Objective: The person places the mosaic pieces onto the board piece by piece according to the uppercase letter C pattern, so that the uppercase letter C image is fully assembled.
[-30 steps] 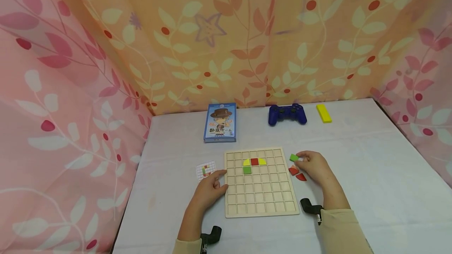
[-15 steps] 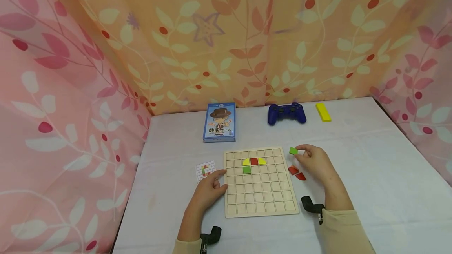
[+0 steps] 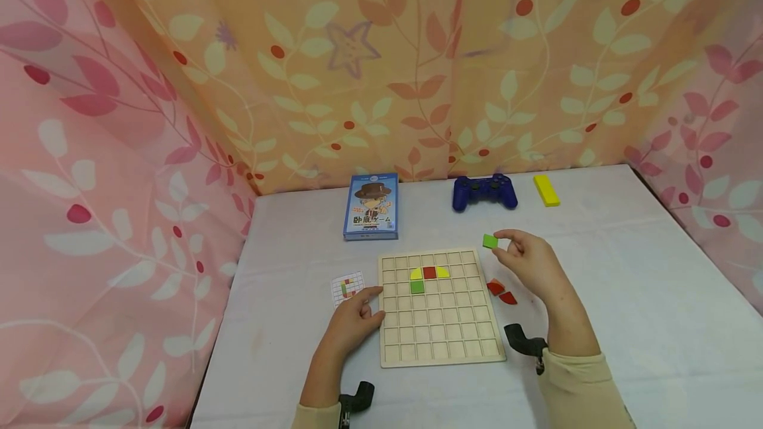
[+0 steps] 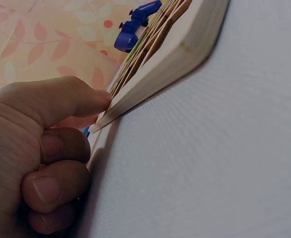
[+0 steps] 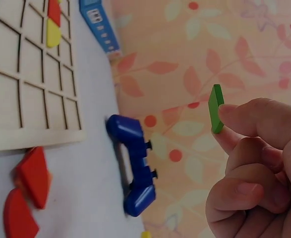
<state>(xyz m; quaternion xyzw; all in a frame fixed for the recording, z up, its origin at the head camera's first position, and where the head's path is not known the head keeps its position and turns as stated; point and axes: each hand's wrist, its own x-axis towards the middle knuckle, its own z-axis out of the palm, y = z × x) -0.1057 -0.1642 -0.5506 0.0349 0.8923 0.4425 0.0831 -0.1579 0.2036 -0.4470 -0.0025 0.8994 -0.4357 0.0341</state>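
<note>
- Lifted clear of the worktop since a second ago, the small green square wooden tile (image 3: 491, 241) now sits higher and a little further from the person, in the air just off the far right corner of the pale wooden grid board (image 3: 440, 330); earlier it was low beside the red pieces.
- That rise suggests the tile is picked up and in carry, not yet set in any cell.
- Right hand (image 3: 527, 262) pinches the tile edge-on between thumb and forefinger, other fingers curled under, wrist raised above the worktop (image 3: 626, 296).
- Left hand (image 3: 356, 320) has not moved: thumb and fingertips press the board's left edge, remaining fingers curled, holding nothing.
- Red square, two yellow quarter-rounds and a green square (image 3: 417, 287) sit in the board's upper cells.
- Two loose red pieces (image 3: 501, 292) lie right of the board; a blue game controller (image 3: 485, 192) lies beyond.
</note>
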